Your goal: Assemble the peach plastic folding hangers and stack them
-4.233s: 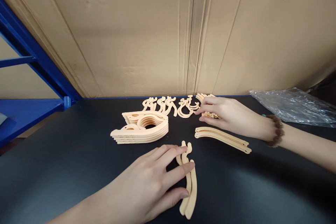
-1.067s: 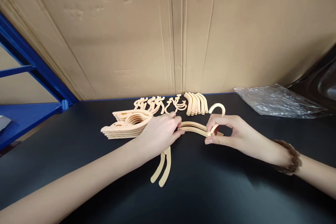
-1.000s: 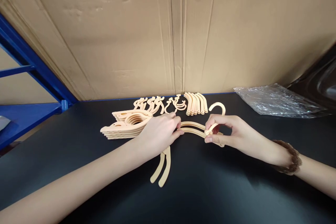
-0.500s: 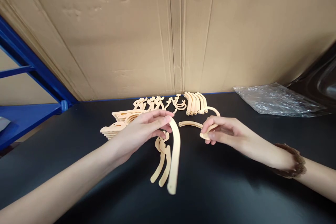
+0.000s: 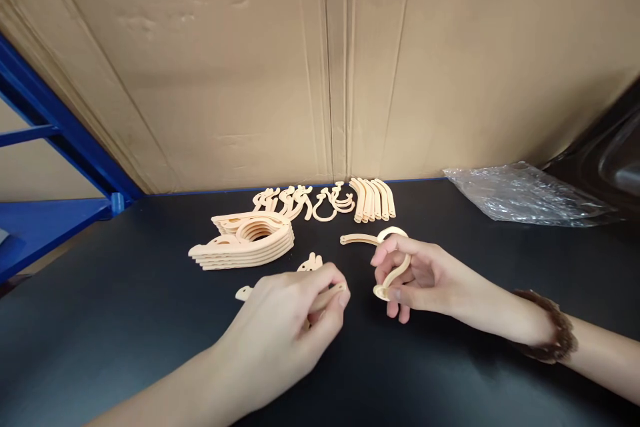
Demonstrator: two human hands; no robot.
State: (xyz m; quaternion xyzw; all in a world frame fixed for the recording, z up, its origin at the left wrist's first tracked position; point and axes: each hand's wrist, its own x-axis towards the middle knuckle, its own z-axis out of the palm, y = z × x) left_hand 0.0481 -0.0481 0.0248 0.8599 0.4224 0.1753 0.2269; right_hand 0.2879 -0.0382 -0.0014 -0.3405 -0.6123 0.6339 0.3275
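Head view: the left hand [image 5: 290, 327] closes round a curved strip [image 5: 326, 298], the right hand [image 5: 423, 280] pinches a hook [image 5: 399, 271] near it, over the black tabletop [image 5: 150, 313] (both presumably gripped so to leave facing ends uncovered)

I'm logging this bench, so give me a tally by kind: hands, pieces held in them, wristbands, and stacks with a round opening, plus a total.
Hands: 2, the left hand and right hand
Held pieces: 2, a curved bar and a hook
Wristbands: 1, the brown wristband
Stacks: 1, the layered stack
Total: 6
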